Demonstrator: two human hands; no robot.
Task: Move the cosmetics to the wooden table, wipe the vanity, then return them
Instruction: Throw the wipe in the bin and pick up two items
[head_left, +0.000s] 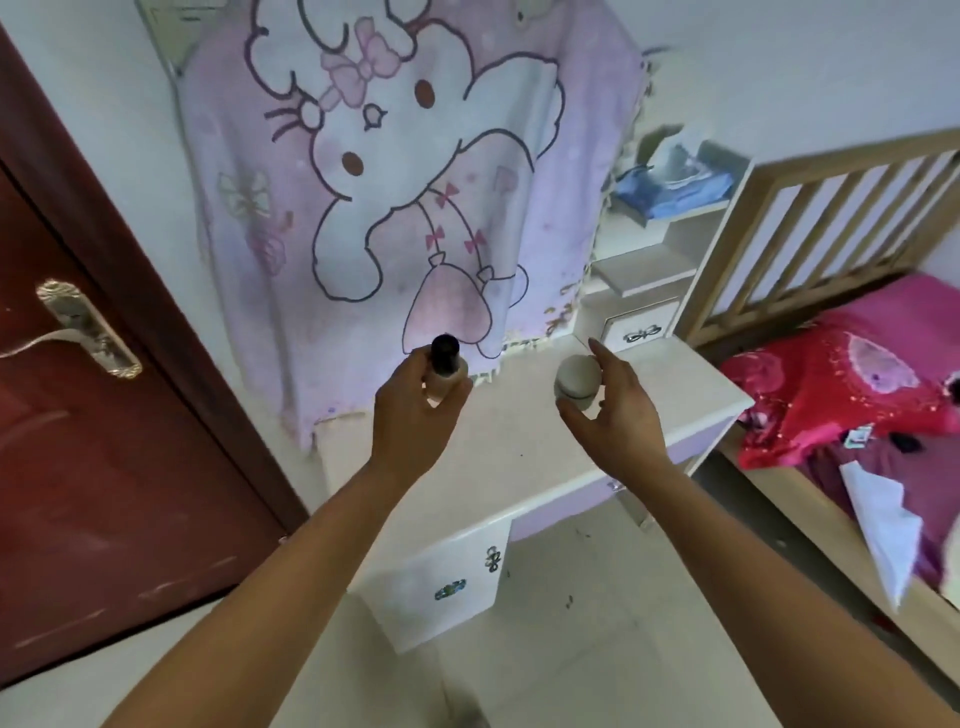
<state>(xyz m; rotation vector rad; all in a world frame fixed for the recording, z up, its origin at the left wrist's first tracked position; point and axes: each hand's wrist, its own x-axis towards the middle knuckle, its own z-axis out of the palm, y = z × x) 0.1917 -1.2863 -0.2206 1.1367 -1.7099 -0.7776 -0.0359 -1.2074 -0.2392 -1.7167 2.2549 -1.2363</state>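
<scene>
- Pale-walled bedroom: a white vanity with a lilac front (519, 467) stands between a dark red door (104, 467) and a wooden-framed bed with pink and red bedding (831, 395).
- A pink cartoon-printed cloth (395, 182) hangs behind the vanity, its hem reaching the top's back edge.
- My left hand (415, 415) grips a beige bottle with a black cap (445, 358), upright, over the top's back left part.
- My right hand (618, 415) curls fingers and thumb round a round off-white jar (576, 382), over the back right part.
- Both hands are held apart, side by side.
- A blue pack (670, 189) lies on the shelves at the vanity's back right corner.
</scene>
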